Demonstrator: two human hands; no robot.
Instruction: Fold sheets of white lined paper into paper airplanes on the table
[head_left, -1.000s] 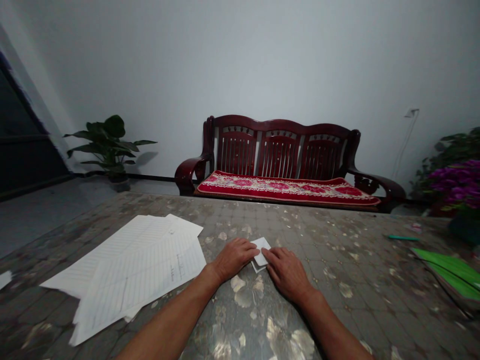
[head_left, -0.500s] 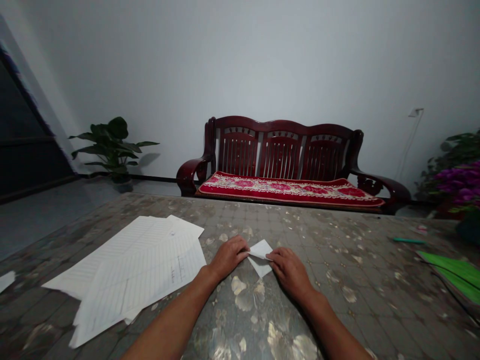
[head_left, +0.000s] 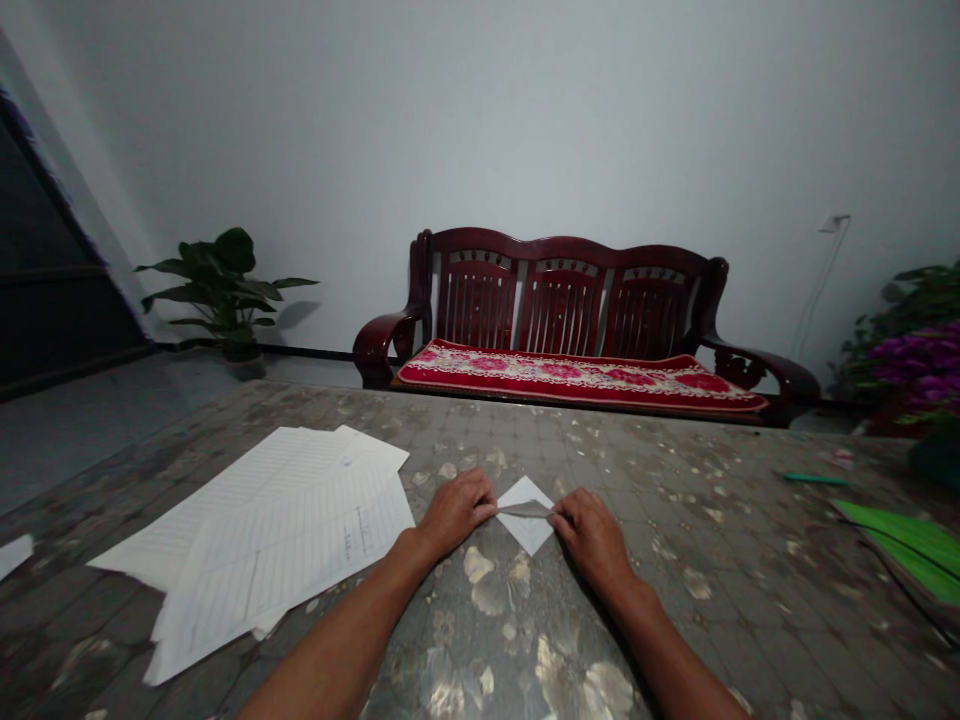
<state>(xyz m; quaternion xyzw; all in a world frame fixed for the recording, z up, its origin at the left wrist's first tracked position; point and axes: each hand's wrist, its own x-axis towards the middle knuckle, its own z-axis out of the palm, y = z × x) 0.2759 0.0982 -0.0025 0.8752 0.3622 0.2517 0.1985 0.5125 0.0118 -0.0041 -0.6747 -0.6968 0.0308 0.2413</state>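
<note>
A small folded white paper (head_left: 531, 535) lies between my hands on the patterned table (head_left: 480, 650). It has a diamond outline, with a greyish opening running across its middle. My left hand (head_left: 459, 507) pinches the left corner between thumb and fingers. At the opposite corner, my right hand (head_left: 592, 528) grips the paper in the same way, fingers curled. Close to my left forearm is a spread of lined paper sheets (head_left: 277, 540), some with handwriting.
A green sheet (head_left: 907, 550) with a dark cord across it and a teal pen (head_left: 816, 479) lie at the right. Beyond the table stands a dark red wooden bench (head_left: 562, 300). Potted plants (head_left: 232, 290) flank it; a paper scrap (head_left: 13, 555) is at far left.
My right hand has moved slightly right, away from my left. The paper has spread from a partly folded shape into a fuller diamond with its middle opening showing.
</note>
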